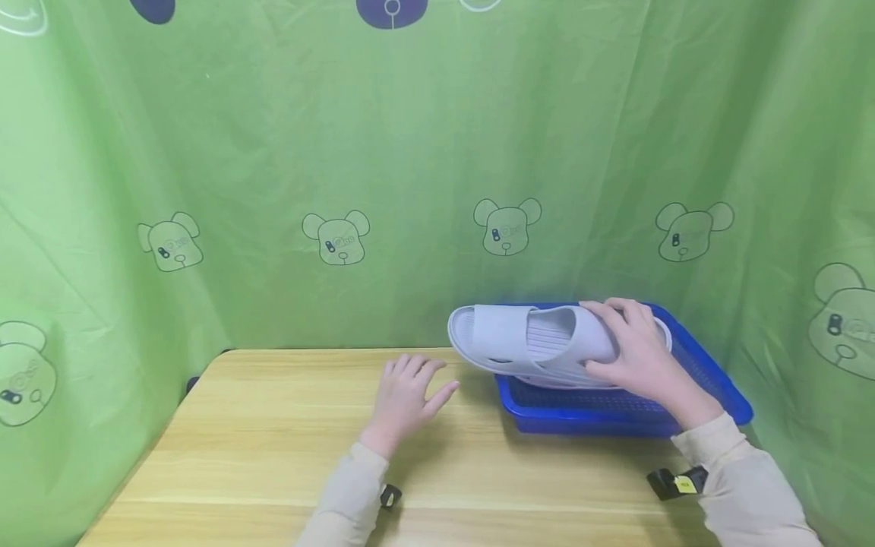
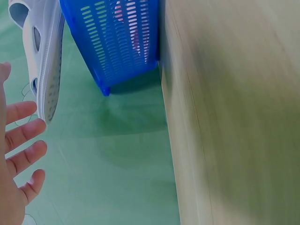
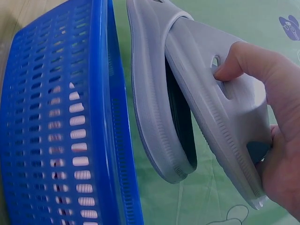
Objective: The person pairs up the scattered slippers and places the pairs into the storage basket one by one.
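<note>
A pale grey slipper (image 1: 533, 342) is held just above the left end of a blue slotted basket (image 1: 711, 384), its toe pointing left past the basket's edge. My right hand (image 1: 632, 349) grips its strap (image 3: 220, 98), thumb under the sole side and fingers over the top. The slipper (image 3: 159, 108) hangs beside the basket wall (image 3: 56, 131) in the right wrist view. My left hand (image 1: 408, 395) rests flat on the wooden table (image 1: 260, 456) with straight spread fingers (image 2: 23, 136), a short way left of the slipper's toe (image 2: 44, 65), holding nothing.
A green curtain with bear prints (image 1: 506, 226) walls in the table on the back and both sides. The basket (image 2: 117, 42) stands at the table's back right corner; something pink shows through its slots. Bare wood lies left and in front of the hands.
</note>
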Motion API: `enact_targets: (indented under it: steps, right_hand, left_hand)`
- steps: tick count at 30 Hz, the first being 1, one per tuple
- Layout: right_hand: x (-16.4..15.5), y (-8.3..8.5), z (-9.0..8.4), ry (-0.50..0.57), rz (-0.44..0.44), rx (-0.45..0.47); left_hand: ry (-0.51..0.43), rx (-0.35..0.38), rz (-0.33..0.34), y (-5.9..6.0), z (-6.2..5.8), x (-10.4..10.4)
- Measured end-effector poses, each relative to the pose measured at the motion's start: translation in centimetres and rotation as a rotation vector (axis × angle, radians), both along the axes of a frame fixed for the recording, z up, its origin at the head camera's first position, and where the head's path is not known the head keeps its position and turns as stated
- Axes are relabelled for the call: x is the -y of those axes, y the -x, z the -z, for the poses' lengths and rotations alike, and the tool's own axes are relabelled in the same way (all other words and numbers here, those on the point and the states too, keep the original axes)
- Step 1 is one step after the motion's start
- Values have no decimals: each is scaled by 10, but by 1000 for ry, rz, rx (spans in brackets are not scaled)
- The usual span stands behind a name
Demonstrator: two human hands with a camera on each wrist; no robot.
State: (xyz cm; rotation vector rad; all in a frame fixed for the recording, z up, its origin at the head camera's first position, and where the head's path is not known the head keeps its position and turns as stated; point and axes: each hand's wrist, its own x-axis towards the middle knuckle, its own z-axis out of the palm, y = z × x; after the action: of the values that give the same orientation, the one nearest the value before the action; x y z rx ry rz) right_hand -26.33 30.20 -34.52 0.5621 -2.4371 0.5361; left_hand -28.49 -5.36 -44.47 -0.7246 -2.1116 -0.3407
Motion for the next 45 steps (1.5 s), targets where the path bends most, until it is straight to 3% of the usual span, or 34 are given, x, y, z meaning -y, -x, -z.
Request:
enact_targets:
  steps: [8, 13, 22, 35, 45]
  right_hand:
    - [-15, -5, -2, 5, 22, 8]
    - [-26, -8, -3, 18, 38, 23]
    - [-43, -5, -1, 22, 57, 44]
    - [-64, -3, 2, 4, 74, 51]
    - [-78, -2, 3, -35, 65, 54]
  left_hand:
    - [10, 86, 31, -1, -2, -11]
    - [52, 175, 49, -1, -2, -19]
    - [177, 305, 20, -5, -6, -33]
    - [323, 575, -37, -8, -7, -59]
    - [305, 673, -27, -4, -5, -72]
